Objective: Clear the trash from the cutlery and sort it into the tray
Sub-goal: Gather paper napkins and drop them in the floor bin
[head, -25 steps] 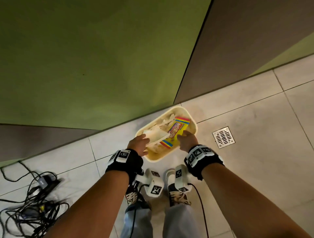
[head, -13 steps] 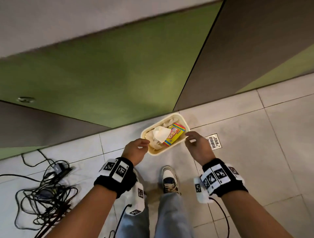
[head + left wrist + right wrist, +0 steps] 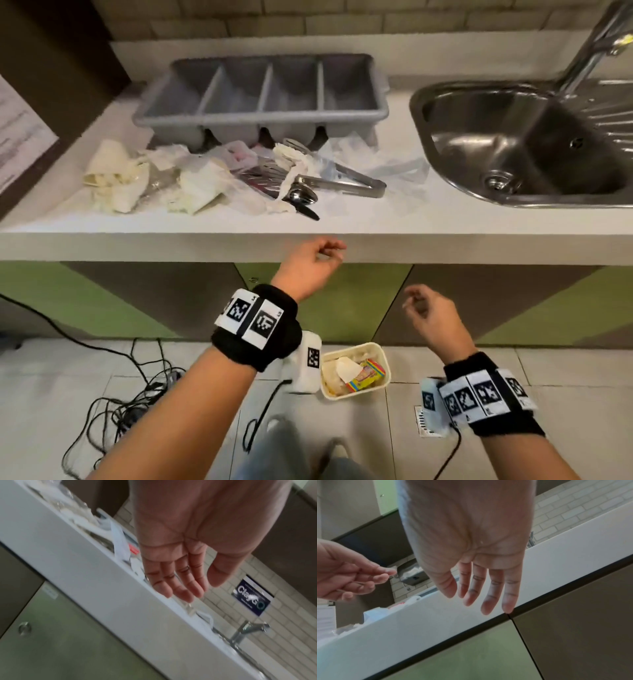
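A grey cutlery tray [image 3: 260, 90] with several compartments stands at the back of the white counter [image 3: 342, 222]. In front of it lie crumpled napkins [image 3: 116, 174] and plastic wrap [image 3: 380, 164] mixed with metal tongs [image 3: 342, 181], a spoon [image 3: 303, 196] and a slotted utensil [image 3: 270, 168]. My left hand [image 3: 322, 257] hangs relaxed and empty just below the counter's front edge. Lower and to the right, my right hand [image 3: 421, 305] is also empty with loose fingers [image 3: 493, 595]. A cream bin [image 3: 354, 370] on the floor holds wrappers and paper.
A steel sink [image 3: 527, 144] with a tap [image 3: 596, 44] fills the counter's right side. Green and brown cabinet doors [image 3: 137, 301] run under the counter. Black cables [image 3: 116, 404] tangle on the floor at left; a floor drain [image 3: 423, 421] sits beside my right wrist.
Both hands left the bin on the floor and rose towards the counter edge. My view lifted from the floor to the counter, tray and sink.
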A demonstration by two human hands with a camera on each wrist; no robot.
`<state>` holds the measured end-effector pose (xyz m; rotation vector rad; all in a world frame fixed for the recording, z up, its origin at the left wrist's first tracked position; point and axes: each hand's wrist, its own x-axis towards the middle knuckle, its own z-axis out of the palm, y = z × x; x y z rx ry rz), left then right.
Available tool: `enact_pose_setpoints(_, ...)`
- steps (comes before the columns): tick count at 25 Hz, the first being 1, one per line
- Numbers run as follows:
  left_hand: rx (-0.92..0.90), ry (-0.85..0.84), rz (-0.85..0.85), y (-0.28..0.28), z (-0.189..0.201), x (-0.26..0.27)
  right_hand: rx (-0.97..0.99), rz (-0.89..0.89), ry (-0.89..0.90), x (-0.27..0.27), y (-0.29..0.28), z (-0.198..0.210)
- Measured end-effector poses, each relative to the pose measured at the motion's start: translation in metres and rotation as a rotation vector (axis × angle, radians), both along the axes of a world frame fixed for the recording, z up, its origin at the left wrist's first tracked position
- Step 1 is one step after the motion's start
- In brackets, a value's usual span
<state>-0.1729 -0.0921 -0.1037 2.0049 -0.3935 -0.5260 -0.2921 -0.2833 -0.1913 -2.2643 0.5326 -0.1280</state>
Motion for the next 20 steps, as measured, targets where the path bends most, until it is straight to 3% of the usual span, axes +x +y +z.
enact_pose_setpoints(5, -0.014, -0.163, 0.229, 0.044, 0.043, 0.052, 0.005, -0.006, -0.016, 0.03, 0.005, 0.047)
enact_pose_setpoints(13, 0.119, -0.324, 0.409, 0.119, 0.061, 0.16, -0.059, 0.044, -0.202, 0.177, 0.064, 0.127)
enact_pose_setpoints(16, 0.301, -0.375, 0.422, 0.151, 0.059, 0.192, -0.101, 0.14, -0.209, 0.23, 0.096, 0.147)
enact_pose_setpoints(20, 0.4, -0.303, 0.368, 0.18, 0.053, 0.218, -0.245, 0.336, -0.127, 0.282, 0.154, 0.156)
